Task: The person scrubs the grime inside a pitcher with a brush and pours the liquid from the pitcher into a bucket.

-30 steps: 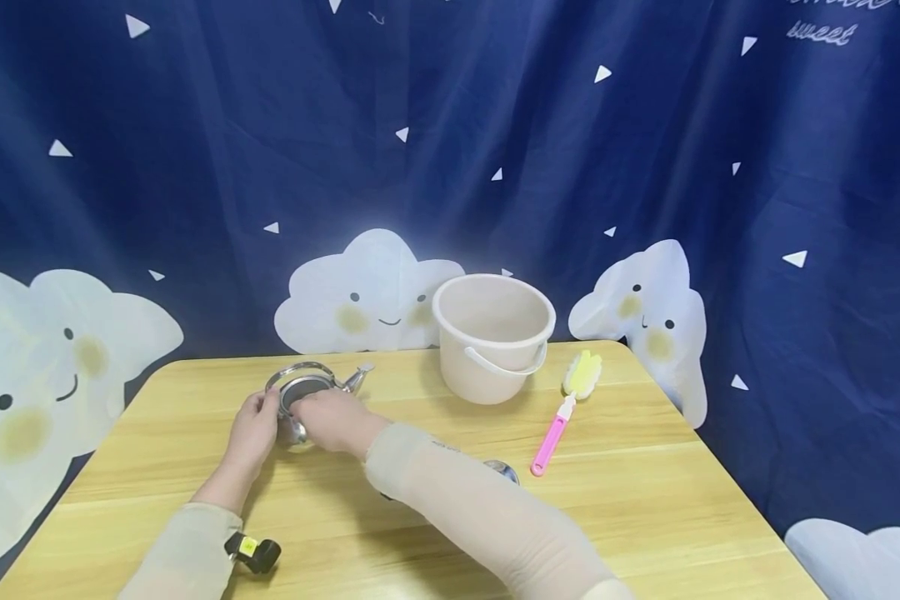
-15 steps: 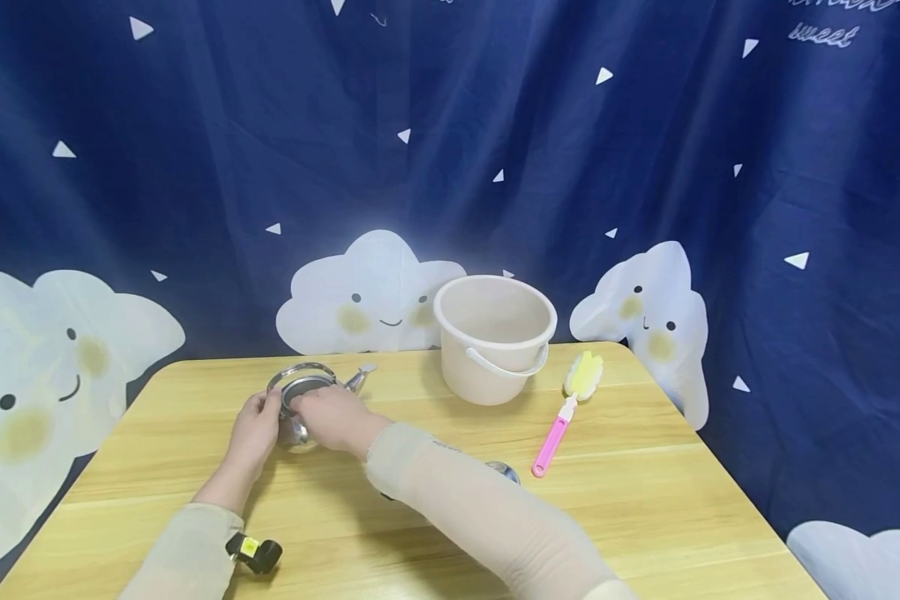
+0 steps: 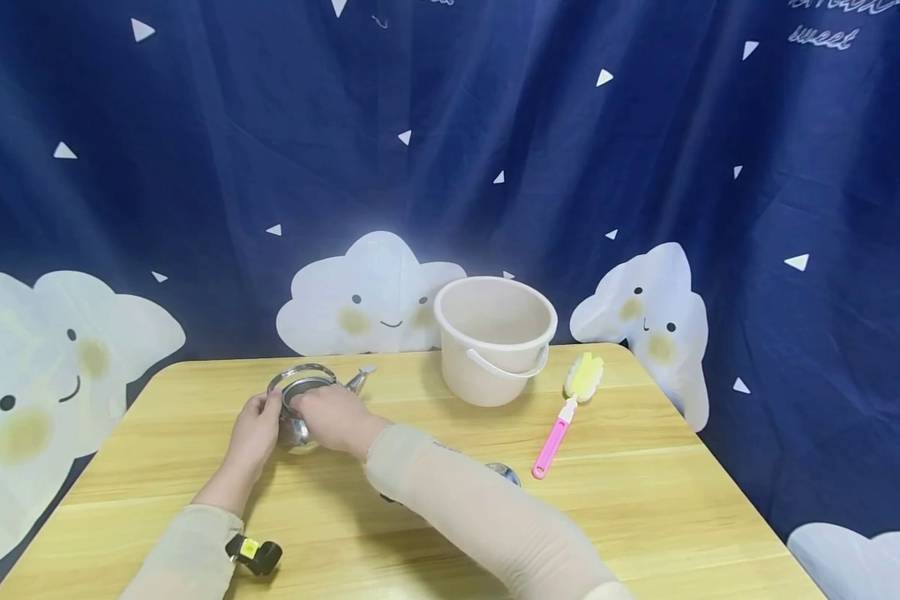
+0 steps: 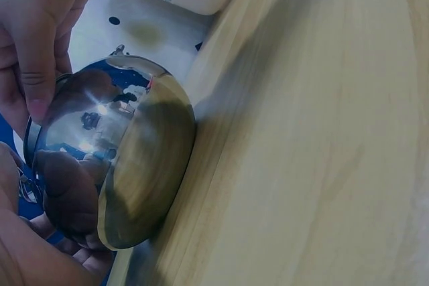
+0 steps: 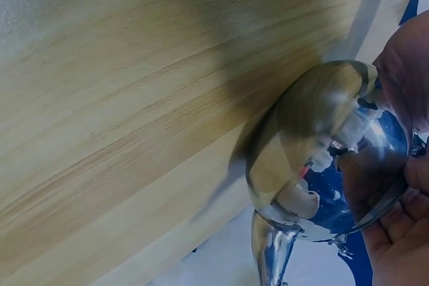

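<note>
A shiny metal kettle (image 3: 294,432) stands at the back left of the table, its spout (image 3: 357,379) towards the back right and its arched handle (image 3: 300,368) raised over the open mouth. My left hand (image 3: 257,429) grips its near-left side, thumb up by the rim. My right hand (image 3: 332,417) is at the near-right rim, fingers reaching into the mouth, so the fingertips are hidden in the head view. In the left wrist view the right thumb (image 4: 37,85) presses the kettle's outside near the rim. The right wrist view shows the mirrored kettle body (image 5: 322,159) between both hands.
A beige bucket (image 3: 487,375) with its white handle down stands at the back middle. Right of it lies a sponge brush (image 3: 551,446) with a pink handle. A shiny metal object (image 3: 503,472) is partly hidden behind my right sleeve. A dark blue curtain (image 3: 450,125) hangs behind the table.
</note>
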The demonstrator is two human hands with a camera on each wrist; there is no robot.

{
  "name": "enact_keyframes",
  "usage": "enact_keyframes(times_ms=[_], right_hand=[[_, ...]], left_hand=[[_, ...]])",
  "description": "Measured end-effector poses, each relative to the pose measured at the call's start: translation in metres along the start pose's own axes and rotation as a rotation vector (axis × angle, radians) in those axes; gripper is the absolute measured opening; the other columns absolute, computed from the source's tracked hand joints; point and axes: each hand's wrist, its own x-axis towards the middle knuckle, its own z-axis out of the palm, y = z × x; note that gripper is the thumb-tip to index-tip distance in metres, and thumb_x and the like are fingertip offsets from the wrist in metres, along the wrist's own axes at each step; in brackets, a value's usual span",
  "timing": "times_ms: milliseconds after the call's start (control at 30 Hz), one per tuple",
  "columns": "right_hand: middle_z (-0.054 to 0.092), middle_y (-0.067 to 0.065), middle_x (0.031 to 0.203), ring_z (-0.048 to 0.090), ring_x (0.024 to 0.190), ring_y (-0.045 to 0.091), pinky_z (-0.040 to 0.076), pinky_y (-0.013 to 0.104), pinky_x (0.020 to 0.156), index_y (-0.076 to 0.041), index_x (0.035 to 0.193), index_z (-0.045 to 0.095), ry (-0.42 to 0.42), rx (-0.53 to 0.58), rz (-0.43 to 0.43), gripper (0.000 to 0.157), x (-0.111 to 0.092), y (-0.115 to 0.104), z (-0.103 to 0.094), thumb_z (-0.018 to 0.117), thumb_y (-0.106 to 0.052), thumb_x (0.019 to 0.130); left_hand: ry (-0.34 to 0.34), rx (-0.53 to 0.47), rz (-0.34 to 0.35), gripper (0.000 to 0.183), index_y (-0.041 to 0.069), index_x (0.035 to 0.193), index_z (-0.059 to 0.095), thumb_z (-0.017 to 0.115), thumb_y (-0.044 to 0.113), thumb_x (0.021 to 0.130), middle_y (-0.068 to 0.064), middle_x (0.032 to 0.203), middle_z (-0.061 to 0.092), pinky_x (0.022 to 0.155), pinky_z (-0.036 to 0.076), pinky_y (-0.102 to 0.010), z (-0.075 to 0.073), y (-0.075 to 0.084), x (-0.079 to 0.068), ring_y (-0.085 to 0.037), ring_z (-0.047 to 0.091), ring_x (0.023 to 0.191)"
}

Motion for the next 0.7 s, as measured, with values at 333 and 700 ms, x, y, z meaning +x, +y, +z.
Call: enact_keyframes(times_ms=[333,700], right_hand=[[0.072,-0.011,0.105,0.067,0.102,0.009,0.052,0.024,0.093,-0.024,0.105,0.068,0.007,-0.004,0.003,0.012,-0.0002,0.0000,0.0003,0.060,-0.017,0.100],[0.071,-0.012,0.107,0.067,0.102,0.008,0.051,0.024,0.094,-0.024,0.109,0.068,0.016,-0.016,0.016,0.014,0.0028,-0.0009,0.0031,0.060,-0.016,0.100]], left_hand=[[0.008,-0.004,-0.005,0.077,-0.007,0.154,0.021,0.023,0.053,0.106,-0.033,0.157,0.023,0.119,0.019,-0.059,0.0010,-0.0001,0.0019,-0.050,0.018,0.146],[0.005,-0.008,-0.007,0.077,-0.006,0.154,0.022,0.024,0.054,0.106,-0.032,0.158,0.023,0.119,0.019,-0.059,0.0002,0.0003,0.0008,-0.050,0.018,0.146]])
